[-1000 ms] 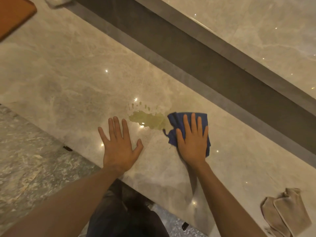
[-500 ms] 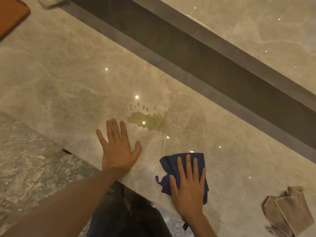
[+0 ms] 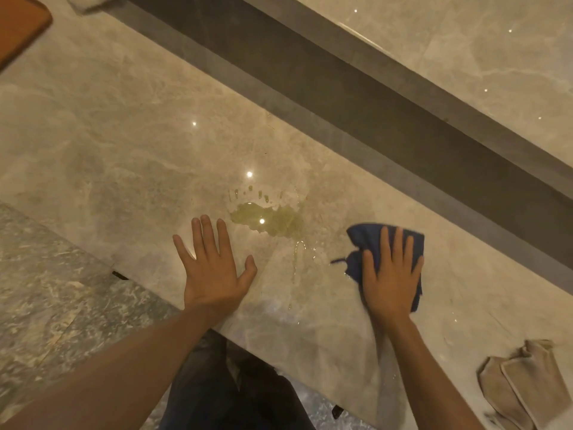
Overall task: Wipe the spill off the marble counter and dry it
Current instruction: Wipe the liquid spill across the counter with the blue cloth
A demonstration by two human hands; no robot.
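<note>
A yellowish spill (image 3: 269, 221) pools on the beige marble counter (image 3: 124, 150), with small droplets above it and a thin wet streak trailing toward the near edge. My right hand (image 3: 391, 274) presses flat on a dark blue cloth (image 3: 372, 240), which lies on the counter to the right of the spill and apart from it. My left hand (image 3: 214, 268) rests palm down with fingers spread, just left of and below the spill, holding nothing.
A folded beige cloth (image 3: 521, 386) lies at the counter's near right. An orange-brown board (image 3: 18, 29) sits at the far left corner. A dark recessed channel (image 3: 372, 97) runs diagonally behind the spill. Grey stone floor (image 3: 55, 299) lies beyond the near edge.
My right hand slid the blue cloth from beside the spill down to the near edge, then back up and to the right. A wet streak now trails from the spill. My left hand stayed put.
</note>
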